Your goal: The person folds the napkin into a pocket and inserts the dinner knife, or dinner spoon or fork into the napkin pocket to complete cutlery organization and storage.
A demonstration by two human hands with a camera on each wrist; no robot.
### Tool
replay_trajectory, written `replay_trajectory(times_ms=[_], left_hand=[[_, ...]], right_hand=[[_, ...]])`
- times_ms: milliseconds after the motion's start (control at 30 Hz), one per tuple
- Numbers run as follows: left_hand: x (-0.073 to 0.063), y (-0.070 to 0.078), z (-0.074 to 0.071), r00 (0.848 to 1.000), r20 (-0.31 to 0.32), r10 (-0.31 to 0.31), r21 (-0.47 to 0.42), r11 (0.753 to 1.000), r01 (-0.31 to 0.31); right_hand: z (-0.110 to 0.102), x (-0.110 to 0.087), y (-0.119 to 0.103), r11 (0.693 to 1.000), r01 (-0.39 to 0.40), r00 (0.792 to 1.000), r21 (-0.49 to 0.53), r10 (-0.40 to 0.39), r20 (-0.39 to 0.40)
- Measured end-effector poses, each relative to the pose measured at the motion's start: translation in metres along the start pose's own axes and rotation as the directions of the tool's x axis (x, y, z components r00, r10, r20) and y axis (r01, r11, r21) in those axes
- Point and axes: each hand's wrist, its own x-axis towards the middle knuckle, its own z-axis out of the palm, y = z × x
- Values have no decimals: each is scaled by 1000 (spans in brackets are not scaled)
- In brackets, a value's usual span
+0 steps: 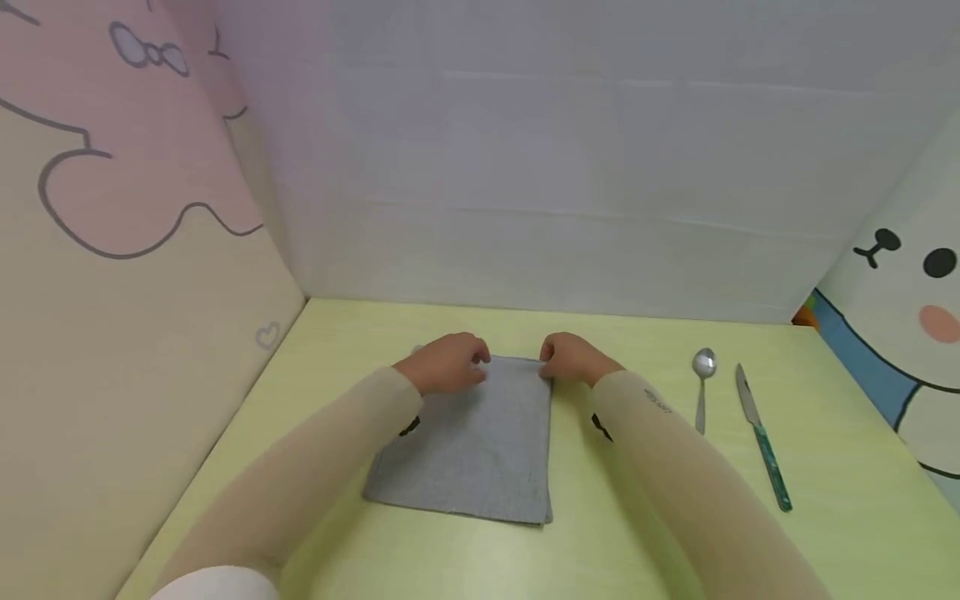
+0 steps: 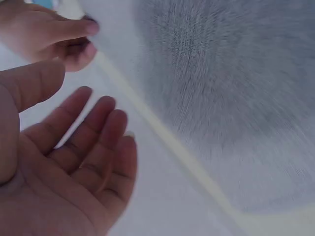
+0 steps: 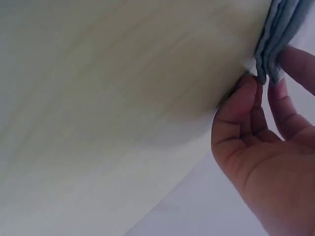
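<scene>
Grey cloth (image 1: 487,450): R hand (image 1: 576,358) pinching far R corner; L hand (image 1: 446,364) relaxed, loosely curved nr far L end.

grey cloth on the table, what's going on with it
A person's right hand pinches the far right corner of the folded grey cloth on the table. The left hand, fingers relaxed, is near the cloth's far edge, holding nothing. A spoon and a knife lie off to the right.
</scene>
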Motion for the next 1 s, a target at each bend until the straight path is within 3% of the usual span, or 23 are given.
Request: replay_trajectory(times_ms=[100,200,400,533,767,1000], left_hand=[[31,5,8,999,-14,36,52,998,-35],[54,7,18,999,-22,47,114,992,-44],[80,8,29,999,-47,4,210,978,6],[87,6,31,999,-43,-24,229,973,33],[82,9,20,998,39,-58,132,990,52],[81,9,15,992,87,-89,101,992,80]], right_hand=[[-2,0,0,999,42,999,34,-42,11],[-3,-1,4,994,85,996,73,-87,16],[-5,-2,13,988,130,991,85,-132,21],[-6,-1,16,986,129,990,109,-133,35],[-8,0,24,981,112,987,159,-129,99],[-9,1,24,986,110,990,128,-120,78]])
